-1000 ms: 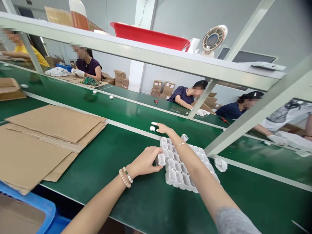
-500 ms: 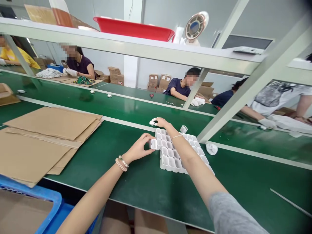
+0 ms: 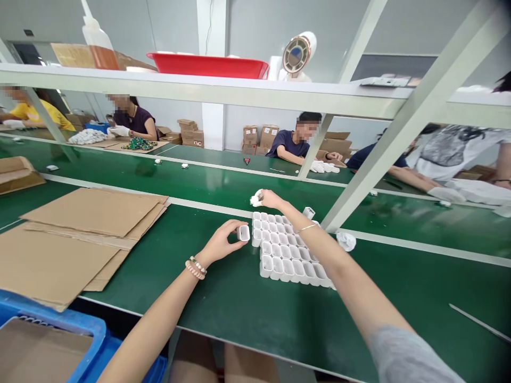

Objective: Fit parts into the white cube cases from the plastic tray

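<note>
My left hand [image 3: 223, 239] is closed round a small white plastic case [image 3: 243, 233], whose open end faces me. Just right of it stand close rows of similar white open-topped cases [image 3: 285, 247] on the green table. Reaching over the table's white rail, my right hand [image 3: 272, 199] pinches a small white part [image 3: 254, 200] above the green belt; its fingertips look covered in white. The part's exact kind is too small to make out. Behind the rows, near the upright post, is another white case [image 3: 308, 213], partly hidden by nothing but set apart from them.
Flat cardboard sheets [image 3: 91, 213] lie to the left, above a blue crate [image 3: 93, 324]. A slanting post [image 3: 359, 175] and a crumpled white item [image 3: 346, 241] are at the right, with a thin metal strip [image 3: 477, 322] nearer. Several co-workers sit across the belt [image 3: 215, 181].
My right hand has closed on the small white part and lifted it from the belt. The case in my left hand has turned slightly and sits farther from the rows. The view has shifted.
</note>
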A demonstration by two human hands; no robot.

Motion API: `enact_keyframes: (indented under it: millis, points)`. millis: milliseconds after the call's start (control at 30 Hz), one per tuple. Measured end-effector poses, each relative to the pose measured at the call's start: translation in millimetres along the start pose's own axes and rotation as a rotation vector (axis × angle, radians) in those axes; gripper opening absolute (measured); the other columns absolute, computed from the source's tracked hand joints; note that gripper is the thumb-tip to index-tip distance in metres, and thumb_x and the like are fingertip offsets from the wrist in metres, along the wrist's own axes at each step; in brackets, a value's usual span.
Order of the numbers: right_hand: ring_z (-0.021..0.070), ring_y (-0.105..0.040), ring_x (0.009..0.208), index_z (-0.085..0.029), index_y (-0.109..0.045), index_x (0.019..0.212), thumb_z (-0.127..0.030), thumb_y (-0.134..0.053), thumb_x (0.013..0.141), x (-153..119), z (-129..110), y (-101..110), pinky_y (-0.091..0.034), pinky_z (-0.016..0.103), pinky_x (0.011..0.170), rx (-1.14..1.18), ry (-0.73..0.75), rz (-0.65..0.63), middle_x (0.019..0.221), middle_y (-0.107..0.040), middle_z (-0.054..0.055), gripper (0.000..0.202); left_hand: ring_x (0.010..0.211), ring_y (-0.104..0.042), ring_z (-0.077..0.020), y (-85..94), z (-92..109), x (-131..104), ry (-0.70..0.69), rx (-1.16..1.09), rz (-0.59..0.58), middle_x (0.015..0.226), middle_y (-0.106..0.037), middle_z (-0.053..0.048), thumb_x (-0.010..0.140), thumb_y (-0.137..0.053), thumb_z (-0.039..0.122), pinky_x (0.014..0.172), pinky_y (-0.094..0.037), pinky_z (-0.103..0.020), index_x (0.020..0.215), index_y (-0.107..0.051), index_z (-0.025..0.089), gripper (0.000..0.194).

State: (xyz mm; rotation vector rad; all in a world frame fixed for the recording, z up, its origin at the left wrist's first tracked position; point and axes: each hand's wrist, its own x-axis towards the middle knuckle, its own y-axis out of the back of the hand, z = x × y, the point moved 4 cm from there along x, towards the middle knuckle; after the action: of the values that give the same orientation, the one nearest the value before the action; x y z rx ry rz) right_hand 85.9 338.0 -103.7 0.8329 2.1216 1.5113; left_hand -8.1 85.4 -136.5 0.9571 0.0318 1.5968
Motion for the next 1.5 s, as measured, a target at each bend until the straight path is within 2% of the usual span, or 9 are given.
enact_keyframes:
  millis: [100,200,333,433,700,933,1100,1367,1500]
  points:
    - [0.0191,-0.070,0.098,-0.012,-0.063,0.116,-0.026,-0.078,0.078,-39.3,-9.5,21.5,-0.054,0.028,0.087,0.194,0.138,0.035,0.112,-0.074,0.012,0.042,0.099,-0.064,-0.0188,4.1,6.8,0.6,-0.009,0.020,0.089,0.120,-0.064,-0.010,0.089,-0.067,0.025,0.091,-0.056,-0.039,0.128,-0.057,0.020,0.041]
    - [0.0213,-0.069,0.094,-0.013,-0.067,0.107,-0.024,-0.078,0.075,-103.8,-29.1,35.8,-0.054,0.037,0.091,0.455,0.350,0.174,0.105,-0.074,0.010,0.035,0.091,-0.064,-0.0167,3.4,17.0,-0.1,-0.040,0.070,0.142,0.117,-0.064,-0.009,0.089,-0.066,0.025,0.086,-0.057,-0.036,0.129,-0.058,0.021,0.040]
    - [0.0234,-0.067,0.093,-0.020,-0.068,0.115,-0.034,-0.078,0.078,-180.1,-56.1,31.4,-0.053,0.042,0.087,0.383,0.372,0.320,0.097,-0.073,0.005,0.040,0.084,-0.062,-0.0151,-0.7,30.4,-3.4,-0.092,0.158,0.184,0.115,-0.063,-0.009,0.089,-0.066,0.024,0.079,-0.057,-0.032,0.133,-0.054,0.022,0.045]
    - [0.0223,-0.065,0.090,-0.024,-0.067,0.120,-0.037,-0.073,0.085,-205.5,-73.0,22.7,-0.052,0.040,0.084,0.295,0.477,0.335,0.094,-0.071,0.003,0.037,0.089,-0.062,-0.0166,-1.5,37.3,-6.0,-0.126,0.198,0.218,0.113,-0.064,-0.009,0.087,-0.068,0.022,0.078,-0.056,-0.031,0.128,-0.054,0.020,0.043]
    - [0.0243,-0.062,0.088,-0.026,-0.063,0.128,-0.039,-0.063,0.094,-210.8,-79.7,19.7,-0.051,0.042,0.083,0.100,0.569,0.474,0.087,-0.067,0.005,0.036,0.109,-0.063,-0.0221,-0.5,43.8,-9.0,-0.232,0.279,0.222,0.120,-0.064,-0.010,0.088,-0.068,0.021,0.082,-0.058,-0.033,0.126,-0.055,0.021,0.040]
    - [0.0270,-0.064,0.099,-0.030,-0.054,0.140,-0.030,-0.063,0.094,-212.7,-79.4,16.2,-0.049,0.046,0.092,-0.012,0.604,0.503,0.098,-0.069,0.007,0.046,0.110,-0.064,-0.0226,-0.9,44.7,-9.2,-0.272,0.324,0.215,0.120,-0.064,-0.010,0.090,-0.066,0.022,0.089,-0.059,-0.037,0.129,-0.054,0.022,0.041]
    - [0.0269,-0.065,0.095,-0.029,-0.050,0.143,-0.022,-0.061,0.094,-215.9,-82.1,14.1,-0.050,0.048,0.092,-0.086,0.640,0.593,0.101,-0.069,0.008,0.051,0.108,-0.064,-0.0214,-1.1,45.0,-8.8,-0.275,0.319,0.206,0.118,-0.064,-0.010,0.090,-0.068,0.022,0.089,-0.059,-0.036,0.129,-0.055,0.021,0.041]
    - [0.0297,-0.063,0.098,-0.027,-0.054,0.141,-0.019,-0.059,0.094,-214.1,-78.5,9.4,-0.051,0.052,0.091,-0.112,0.605,0.526,0.099,-0.069,0.010,0.048,0.107,-0.064,-0.0216,-5.4,40.0,-10.0,-0.228,0.295,0.185,0.117,-0.065,-0.010,0.091,-0.068,0.029,0.090,-0.059,-0.037,0.128,-0.056,0.021,0.040]
    - [0.0304,-0.061,0.099,-0.029,-0.053,0.142,-0.021,-0.061,0.093,-214.1,-76.6,9.9,-0.054,0.049,0.084,-0.091,0.587,0.485,0.102,-0.068,0.010,0.050,0.105,-0.064,-0.0207,-6.5,40.1,-10.3,-0.228,0.295,0.189,0.116,-0.065,-0.009,0.090,-0.070,0.030,0.089,-0.059,-0.036,0.128,-0.057,0.020,0.042]
